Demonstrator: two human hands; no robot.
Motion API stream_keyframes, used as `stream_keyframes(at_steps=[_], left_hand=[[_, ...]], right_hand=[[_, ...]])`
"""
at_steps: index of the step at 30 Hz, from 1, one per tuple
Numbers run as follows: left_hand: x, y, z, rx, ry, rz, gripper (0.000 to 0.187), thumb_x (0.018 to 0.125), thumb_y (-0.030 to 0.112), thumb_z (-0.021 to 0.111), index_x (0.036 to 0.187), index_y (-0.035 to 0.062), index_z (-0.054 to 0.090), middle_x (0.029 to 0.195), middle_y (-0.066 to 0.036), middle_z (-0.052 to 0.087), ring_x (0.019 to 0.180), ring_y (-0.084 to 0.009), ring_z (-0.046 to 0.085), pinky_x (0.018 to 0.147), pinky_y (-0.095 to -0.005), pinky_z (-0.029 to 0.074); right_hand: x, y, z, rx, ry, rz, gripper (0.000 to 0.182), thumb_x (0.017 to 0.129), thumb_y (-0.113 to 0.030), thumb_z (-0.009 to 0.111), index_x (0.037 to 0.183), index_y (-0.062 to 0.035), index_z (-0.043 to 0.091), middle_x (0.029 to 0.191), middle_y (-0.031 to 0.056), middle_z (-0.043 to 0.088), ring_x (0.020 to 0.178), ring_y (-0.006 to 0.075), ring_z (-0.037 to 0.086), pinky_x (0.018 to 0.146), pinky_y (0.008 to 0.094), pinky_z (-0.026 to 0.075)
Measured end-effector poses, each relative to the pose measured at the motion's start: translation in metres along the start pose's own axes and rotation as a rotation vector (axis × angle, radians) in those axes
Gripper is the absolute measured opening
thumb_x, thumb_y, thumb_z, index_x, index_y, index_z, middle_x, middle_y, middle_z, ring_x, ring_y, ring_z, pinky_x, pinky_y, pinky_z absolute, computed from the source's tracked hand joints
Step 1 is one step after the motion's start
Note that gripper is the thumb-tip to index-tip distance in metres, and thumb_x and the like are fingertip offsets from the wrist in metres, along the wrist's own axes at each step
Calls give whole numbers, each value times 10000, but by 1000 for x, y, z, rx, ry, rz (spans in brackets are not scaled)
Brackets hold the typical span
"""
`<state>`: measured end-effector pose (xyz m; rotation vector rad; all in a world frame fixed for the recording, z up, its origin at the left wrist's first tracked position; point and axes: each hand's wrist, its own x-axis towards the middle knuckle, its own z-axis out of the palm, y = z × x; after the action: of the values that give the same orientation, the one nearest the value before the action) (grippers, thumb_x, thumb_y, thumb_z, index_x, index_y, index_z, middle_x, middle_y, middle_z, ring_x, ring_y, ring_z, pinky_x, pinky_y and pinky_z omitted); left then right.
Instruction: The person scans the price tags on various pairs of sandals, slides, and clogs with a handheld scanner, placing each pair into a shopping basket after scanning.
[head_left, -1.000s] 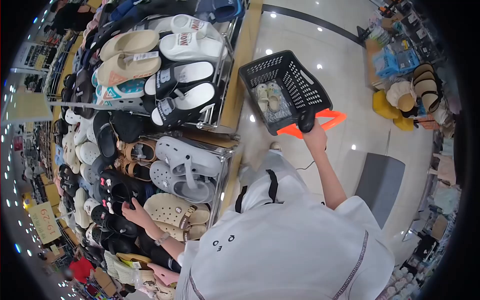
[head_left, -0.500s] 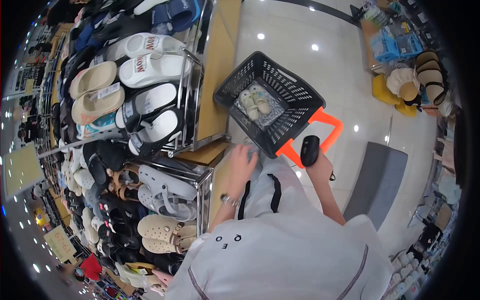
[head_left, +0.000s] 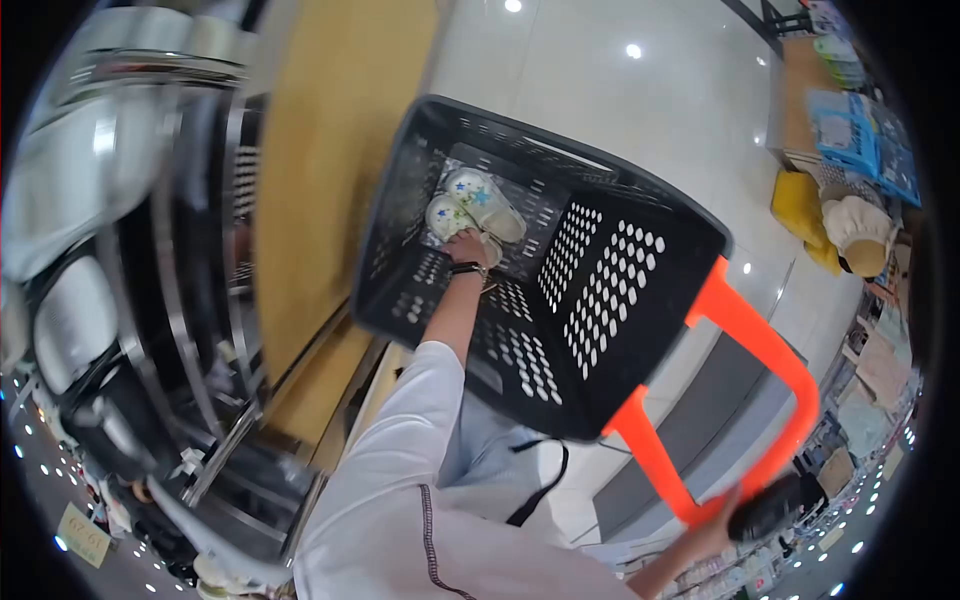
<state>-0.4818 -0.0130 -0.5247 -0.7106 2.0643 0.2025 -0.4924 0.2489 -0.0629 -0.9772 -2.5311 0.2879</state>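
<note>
Deep inside a black shopping basket, a pair of pale clogs with star decorations lies on a grey patterned item. My left hand reaches down into the basket, its fingers closed at the near edge of one clog and partly hidden. A dark band circles that wrist. My right hand is closed at the corner of the basket's orange handle. Beside that hand is a black rounded object, whose kind I cannot make out.
Left of the basket stands a wooden shelf panel with metal racks of shoes, blurred. A grey bench lies beyond the handle. Goods, including a cream hat and yellow items, line the right side.
My left hand has moved from beside my leg down into the basket to the clogs. The basket looks larger and closer, and the view has dropped toward it.
</note>
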Motion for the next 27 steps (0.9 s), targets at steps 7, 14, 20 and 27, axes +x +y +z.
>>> stream_keyframes(at_steps=[7,14,20,27], left_hand=[[91,3,139,27,254,-71,328,793,210,485,1051,25,399,984,-193,455,754,-395,574,636,-521,473],[76,-23,107,-178,497,62,169,762,104,505,920,44,494,845,-128,547,598,-236,622,499,-294,511],[-36,-56,-18,-313,293,20,155,747,111,499,821,53,622,839,-118,634,776,-265,626,657,-367,511],[-249,-96,-140,-878,386,346,346,690,48,486,1026,80,560,1013,-172,571,893,-323,567,777,-382,455]], right_hand=[[-4,-1,31,128,75,84,409,751,-215,670,1042,48,553,971,135,565,829,201,559,691,308,481],[15,11,18,225,22,70,382,768,-237,647,986,69,577,876,122,580,734,186,557,650,298,475],[25,-7,4,294,-214,181,425,737,-203,683,1060,37,545,892,86,581,720,161,553,606,290,461],[41,-22,14,616,-624,-265,421,718,-95,694,1053,69,499,1007,143,558,867,209,551,769,335,447]])
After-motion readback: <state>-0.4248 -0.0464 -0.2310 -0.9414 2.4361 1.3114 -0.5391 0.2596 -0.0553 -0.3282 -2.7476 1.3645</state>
